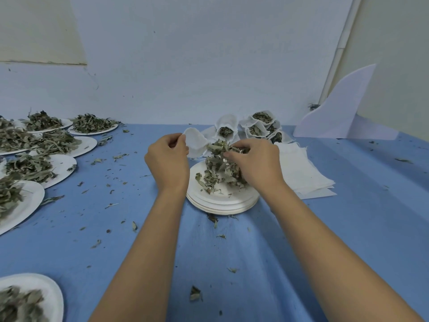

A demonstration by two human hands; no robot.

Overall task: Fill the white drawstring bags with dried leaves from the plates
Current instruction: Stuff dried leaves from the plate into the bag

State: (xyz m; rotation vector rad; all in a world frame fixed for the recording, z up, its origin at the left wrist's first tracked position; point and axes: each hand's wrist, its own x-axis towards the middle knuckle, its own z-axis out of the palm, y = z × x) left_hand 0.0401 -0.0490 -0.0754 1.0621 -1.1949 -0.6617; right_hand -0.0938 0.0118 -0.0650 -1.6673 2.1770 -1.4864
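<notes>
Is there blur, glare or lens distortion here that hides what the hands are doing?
Head view: soft, even light, no glare. Head view: wide-angle bending tilts the wall pipe at right. Head view: the lower-left plate is smeared, but the left hand pinching the bag and the right hand gripping leaves read clearly.

Noted blue cloth over the desk (348, 228): matt, creased in long folds at lower centre. Found the stacked plates (222, 203) at centre to be white paper, matt and smooth. Recorded dried leaves (220, 168) on them as grey-green, dull, crinkled. Logged white drawstring bag (196, 141) at upper centre as thin woven cloth, matt. Same cloth in flat bags (301, 173) at right, edges frayed. Matt, scuffed paint on wall (209, 54).
</notes>
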